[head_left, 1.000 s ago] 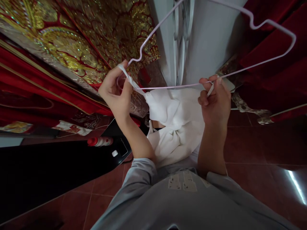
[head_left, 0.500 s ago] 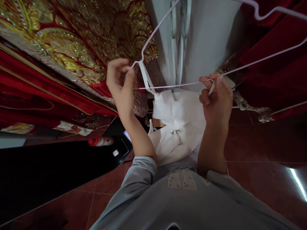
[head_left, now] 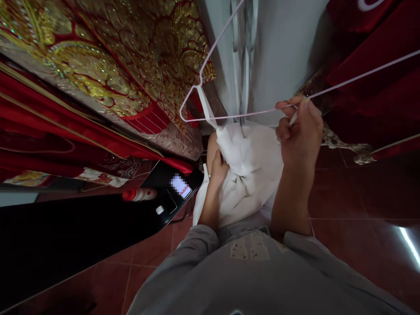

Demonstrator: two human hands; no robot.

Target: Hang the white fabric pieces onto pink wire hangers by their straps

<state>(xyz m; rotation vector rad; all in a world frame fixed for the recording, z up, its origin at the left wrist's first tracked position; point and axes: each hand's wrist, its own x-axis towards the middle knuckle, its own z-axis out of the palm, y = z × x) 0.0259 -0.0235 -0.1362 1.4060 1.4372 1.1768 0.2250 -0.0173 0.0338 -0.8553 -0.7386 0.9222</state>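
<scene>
A thin pale pink hanger (head_left: 243,116) is stretched across in front of me. My right hand (head_left: 300,129) pinches its lower bar together with a bit of white strap. From the notch near the hanger's left end, a white strap (head_left: 206,105) runs down to a white dress (head_left: 244,155) with a large gathered bow. The dress hangs close against my body. Lower down, my left hand (head_left: 219,168) is closed at the left edge of the dress, beside the bow, its fingertips partly hidden by the fabric.
Red garments with gold sequin embroidery (head_left: 141,57) hang at the left, dark red ones (head_left: 377,100) at the right. On a black table (head_left: 82,236) lie a lit phone (head_left: 180,186), a dark phone (head_left: 169,202), a small white case (head_left: 159,210) and a red-capped bottle (head_left: 139,194).
My left hand has left the hanger's left end and moved down to the dress's left edge. The right hand keeps its hold, shifted slightly right.
</scene>
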